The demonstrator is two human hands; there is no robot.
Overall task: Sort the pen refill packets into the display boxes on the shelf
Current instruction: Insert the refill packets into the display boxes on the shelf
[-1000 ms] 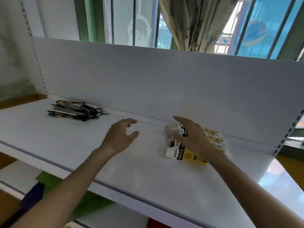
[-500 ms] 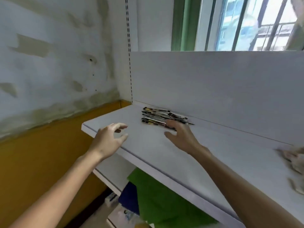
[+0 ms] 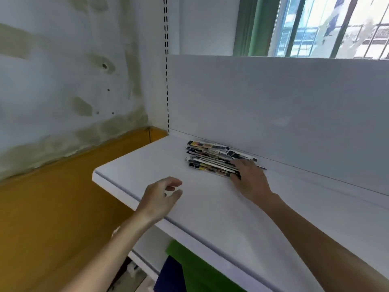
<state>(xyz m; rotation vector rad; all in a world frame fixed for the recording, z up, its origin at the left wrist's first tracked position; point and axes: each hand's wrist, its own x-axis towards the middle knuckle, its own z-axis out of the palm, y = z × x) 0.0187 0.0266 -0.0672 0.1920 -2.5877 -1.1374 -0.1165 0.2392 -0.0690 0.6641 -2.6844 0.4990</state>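
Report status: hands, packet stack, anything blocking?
Left hand open, empty, over shelf front edge. Right hand on right end of packet stack, grip unclear. Nothing blocking; display boxes out of view.

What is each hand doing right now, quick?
Left hand: open, holding nothing.
Right hand: fingers on the packet stack; grip cannot be told.

The right hand (image 3: 250,180) covers one end of the stack of packets (image 3: 210,158), its fingertips blurred.

A flat stack of printed refill packets (image 3: 212,159) lies far back on the shelf (image 3: 210,211).
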